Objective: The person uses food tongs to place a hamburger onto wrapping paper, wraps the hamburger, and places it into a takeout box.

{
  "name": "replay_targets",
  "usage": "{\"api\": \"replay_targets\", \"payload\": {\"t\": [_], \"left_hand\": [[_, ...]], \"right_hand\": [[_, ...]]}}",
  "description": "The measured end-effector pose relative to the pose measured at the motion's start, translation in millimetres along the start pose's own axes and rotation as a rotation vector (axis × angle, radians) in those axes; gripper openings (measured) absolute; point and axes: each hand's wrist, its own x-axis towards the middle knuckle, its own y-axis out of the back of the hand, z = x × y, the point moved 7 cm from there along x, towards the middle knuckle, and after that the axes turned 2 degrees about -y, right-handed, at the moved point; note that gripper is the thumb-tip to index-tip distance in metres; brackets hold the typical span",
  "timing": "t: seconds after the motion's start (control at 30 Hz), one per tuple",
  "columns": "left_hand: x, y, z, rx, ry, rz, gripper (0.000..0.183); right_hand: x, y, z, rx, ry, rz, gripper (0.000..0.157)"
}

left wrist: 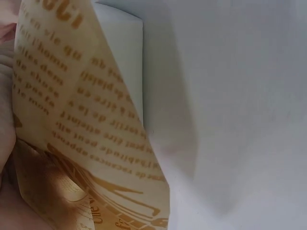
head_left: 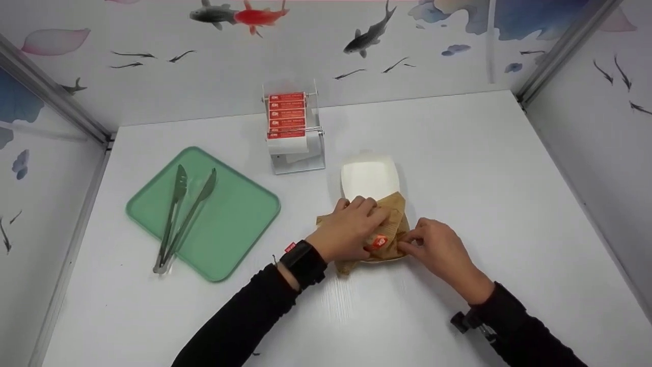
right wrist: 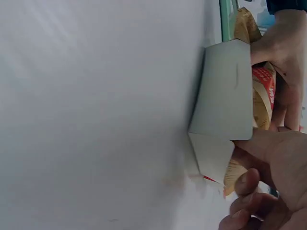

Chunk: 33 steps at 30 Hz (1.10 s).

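Observation:
A brown printed paper wrapper is bunched around contents I cannot see, inside a white takeaway box whose lid is folded back. A red label is on the paper. My left hand lies over the wrapper from the left, fingers curled onto it. At the box's right front corner my right hand pinches the wrapper between thumb and forefinger. In the right wrist view its thumb reaches behind the box wall. A loose paper flap fills much of the left wrist view.
On the left lies a green tray, with metal tongs resting across it and over its front edge. A label dispenser with a strip of red labels stands behind, near the back wall. Printed walls enclose the white table.

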Motion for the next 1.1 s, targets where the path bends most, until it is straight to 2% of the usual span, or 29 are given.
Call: {"api": "replay_targets", "payload": {"t": [0.17, 0.27, 0.37, 0.47, 0.53, 0.6, 0.7, 0.8, 0.97, 1.1], "left_hand": [[-0.7, 0.6, 0.9, 0.016, -0.013, 0.000, 0.084], [-1.5, 1.3, -0.3, 0.013, -0.007, 0.001, 0.086], [-1.0, 0.7, -2.3, -0.003, 0.017, -0.015, 0.092], [0.6, -0.9, -3.1, -0.022, 0.037, -0.040, 0.096], [1.6, -2.1, -3.1, -0.025, 0.044, -0.051, 0.097], [1.8, -3.1, -2.9, -0.020, 0.048, -0.058, 0.096], [1.5, -4.4, -3.3, -0.009, 0.054, -0.058, 0.096], [1.2, -5.2, -3.2, -0.001, 0.053, -0.056, 0.095], [1.6, -5.1, -3.0, 0.020, 0.052, -0.058, 0.097], [1.2, -4.4, -2.6, 0.036, 0.053, -0.062, 0.100]], "right_hand": [[11.9, -5.6, 0.4, -0.055, -0.082, -0.083, 0.015], [15.2, -8.8, 0.9, -0.062, -0.084, -0.095, 0.015], [17.5, -7.6, 2.4, 0.016, -0.042, -0.148, 0.009], [21.0, 4.6, 6.5, 0.142, -0.017, -0.204, 0.006], [25.6, 16.6, 10.7, 0.198, -0.026, -0.197, 0.011], [32.3, 27.5, 14.5, 0.214, -0.045, -0.151, 0.017], [44.9, 32.6, 17.1, 0.192, -0.049, -0.089, 0.027], [57.8, 26.3, 16.2, 0.140, -0.014, -0.079, 0.034], [76.8, 10.5, 12.0, 0.058, 0.022, -0.153, 0.040], [86.4, 5.8, 9.6, 0.041, 0.043, -0.193, 0.036]]}}
